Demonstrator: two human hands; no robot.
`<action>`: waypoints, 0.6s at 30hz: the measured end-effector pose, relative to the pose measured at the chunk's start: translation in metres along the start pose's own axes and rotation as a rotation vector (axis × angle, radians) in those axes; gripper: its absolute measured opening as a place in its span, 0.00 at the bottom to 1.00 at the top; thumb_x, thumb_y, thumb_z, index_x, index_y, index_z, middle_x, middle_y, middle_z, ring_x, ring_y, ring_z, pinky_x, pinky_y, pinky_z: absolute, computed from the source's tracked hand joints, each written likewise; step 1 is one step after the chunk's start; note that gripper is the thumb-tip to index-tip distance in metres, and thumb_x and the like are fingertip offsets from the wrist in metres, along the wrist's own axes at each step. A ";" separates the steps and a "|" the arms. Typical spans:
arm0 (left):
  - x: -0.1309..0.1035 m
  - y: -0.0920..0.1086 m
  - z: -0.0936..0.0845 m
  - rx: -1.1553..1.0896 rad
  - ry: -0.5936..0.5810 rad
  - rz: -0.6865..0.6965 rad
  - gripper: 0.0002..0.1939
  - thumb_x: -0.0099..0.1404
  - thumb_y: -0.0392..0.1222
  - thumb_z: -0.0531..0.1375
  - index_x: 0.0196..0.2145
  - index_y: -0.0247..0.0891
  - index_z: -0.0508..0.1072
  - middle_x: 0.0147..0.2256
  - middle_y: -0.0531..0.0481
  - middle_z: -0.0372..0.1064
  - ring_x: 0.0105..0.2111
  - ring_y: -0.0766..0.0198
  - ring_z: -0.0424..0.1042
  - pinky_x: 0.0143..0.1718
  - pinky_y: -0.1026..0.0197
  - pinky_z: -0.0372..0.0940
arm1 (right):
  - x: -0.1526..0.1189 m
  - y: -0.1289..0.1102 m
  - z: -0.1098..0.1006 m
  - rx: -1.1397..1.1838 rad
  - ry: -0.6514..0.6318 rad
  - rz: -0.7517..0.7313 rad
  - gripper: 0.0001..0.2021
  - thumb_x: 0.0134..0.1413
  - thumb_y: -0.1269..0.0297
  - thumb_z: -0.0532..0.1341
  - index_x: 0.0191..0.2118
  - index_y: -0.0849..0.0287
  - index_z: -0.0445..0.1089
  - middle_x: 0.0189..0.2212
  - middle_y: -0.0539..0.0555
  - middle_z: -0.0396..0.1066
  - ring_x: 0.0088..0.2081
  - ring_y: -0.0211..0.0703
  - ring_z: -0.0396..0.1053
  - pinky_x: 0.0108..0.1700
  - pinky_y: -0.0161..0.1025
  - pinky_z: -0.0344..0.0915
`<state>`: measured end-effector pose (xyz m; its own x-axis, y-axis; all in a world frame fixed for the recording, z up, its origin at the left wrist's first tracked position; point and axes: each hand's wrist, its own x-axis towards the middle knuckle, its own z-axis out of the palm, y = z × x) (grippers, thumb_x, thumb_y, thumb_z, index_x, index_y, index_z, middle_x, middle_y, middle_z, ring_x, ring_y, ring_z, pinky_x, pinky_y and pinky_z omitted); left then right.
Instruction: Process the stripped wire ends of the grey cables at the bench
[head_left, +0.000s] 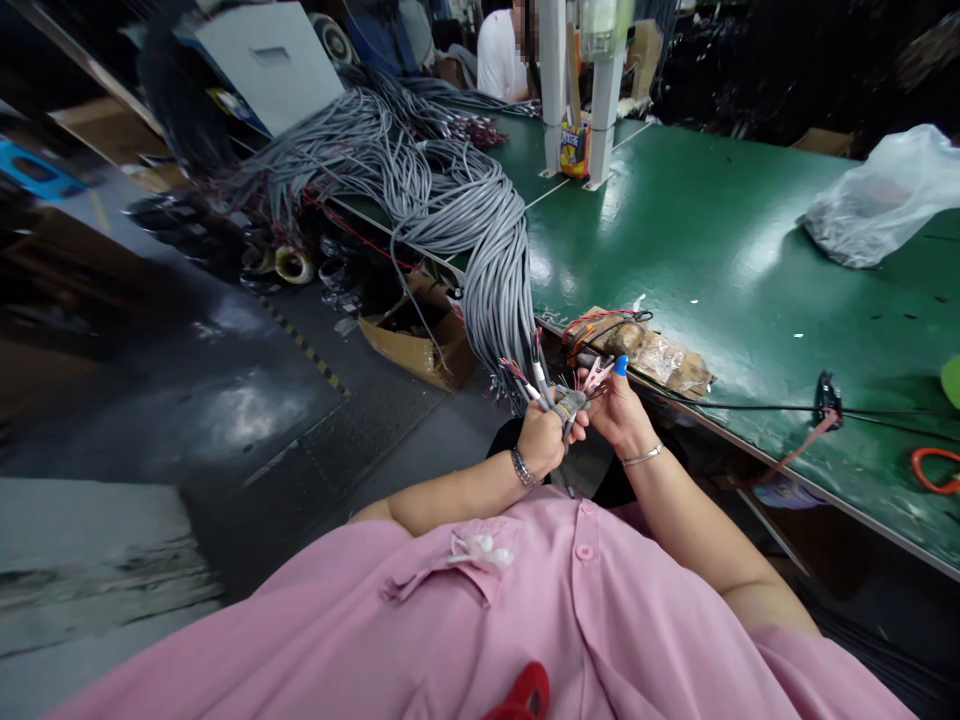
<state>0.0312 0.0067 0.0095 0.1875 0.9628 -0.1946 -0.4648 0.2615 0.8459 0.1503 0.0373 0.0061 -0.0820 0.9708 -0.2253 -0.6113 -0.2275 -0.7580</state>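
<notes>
My left hand (543, 440) is closed around the ends of several grey cables (571, 404) in front of my body. Thin coloured wires (514, 370) fan out of stripped cable ends above that fist. Close on its right, my right hand (619, 412) has its fingers bent in a pinch at the wire ends, with a blue cover (620, 366) on one fingertip. A pinkish, pale bunch of wires (595, 378) shows at these fingers, its detail too small to make out. From the held ends, a thick bundle of grey cables (495, 250) runs up over the table edge.
A green table (720, 230) stretches to the right. Near its edge lies a taped cardboard piece (660, 355) with wires. Farther right are orange-handled scissors (934, 470) and a clear plastic bag (885, 195). Below the bundle stands an open cardboard box (420, 345). Another person (501, 55) is behind.
</notes>
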 end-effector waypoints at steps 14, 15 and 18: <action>-0.007 -0.002 -0.008 0.041 -0.006 0.000 0.20 0.51 0.54 0.66 0.27 0.35 0.66 0.19 0.54 0.68 0.14 0.72 0.65 0.13 0.70 0.50 | -0.005 0.004 0.008 0.135 0.105 -0.029 0.25 0.46 0.34 0.59 0.30 0.55 0.68 0.28 0.50 0.73 0.25 0.38 0.65 0.28 0.37 0.65; -0.009 -0.002 -0.010 0.047 -0.008 0.002 0.20 0.51 0.55 0.66 0.27 0.35 0.66 0.19 0.54 0.68 0.14 0.72 0.65 0.13 0.70 0.50 | -0.007 0.004 0.006 0.135 0.086 -0.028 0.25 0.47 0.34 0.58 0.31 0.55 0.69 0.29 0.50 0.73 0.26 0.38 0.66 0.29 0.37 0.66; -0.011 -0.003 -0.017 0.061 -0.014 0.007 0.20 0.52 0.54 0.66 0.28 0.35 0.67 0.19 0.53 0.69 0.14 0.72 0.65 0.13 0.70 0.50 | -0.014 0.003 -0.003 0.074 0.003 0.007 0.27 0.47 0.33 0.57 0.33 0.55 0.71 0.31 0.51 0.74 0.27 0.37 0.67 0.30 0.36 0.66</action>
<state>0.0161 -0.0039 0.0011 0.1968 0.9635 -0.1817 -0.4128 0.2495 0.8760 0.1523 0.0224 0.0050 -0.0846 0.9690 -0.2322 -0.6675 -0.2281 -0.7088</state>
